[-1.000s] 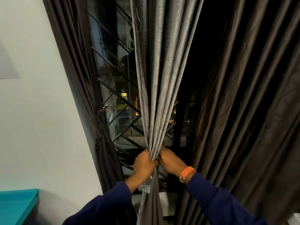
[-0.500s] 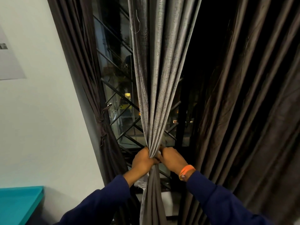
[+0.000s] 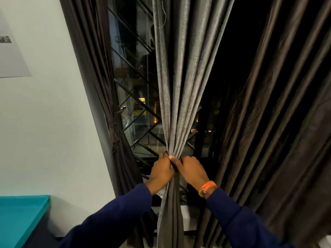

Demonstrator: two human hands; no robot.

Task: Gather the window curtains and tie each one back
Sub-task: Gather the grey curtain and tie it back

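Note:
A grey curtain (image 3: 180, 83) hangs in the middle of the window, gathered into a narrow bunch at waist height. My left hand (image 3: 161, 171) grips the bunch from the left and my right hand (image 3: 190, 170) grips it from the right, thumbs meeting at the front. Whether a tie runs between the fingers is hidden. A dark brown curtain (image 3: 100, 72) at the left edge of the window is tied back with a knotted band (image 3: 114, 126). A wide dark brown curtain (image 3: 279, 122) hangs loose on the right.
Behind the curtains is a window with a black diagonal metal grille (image 3: 138, 104), dark outside. A white wall (image 3: 46, 122) with a sheet of paper (image 3: 10, 56) is on the left. A teal surface (image 3: 19, 217) sits at lower left.
The view has shifted slightly right and closer. Both hands stay on the grey curtain's bunch, and my right thumb has come across its front toward the left hand.

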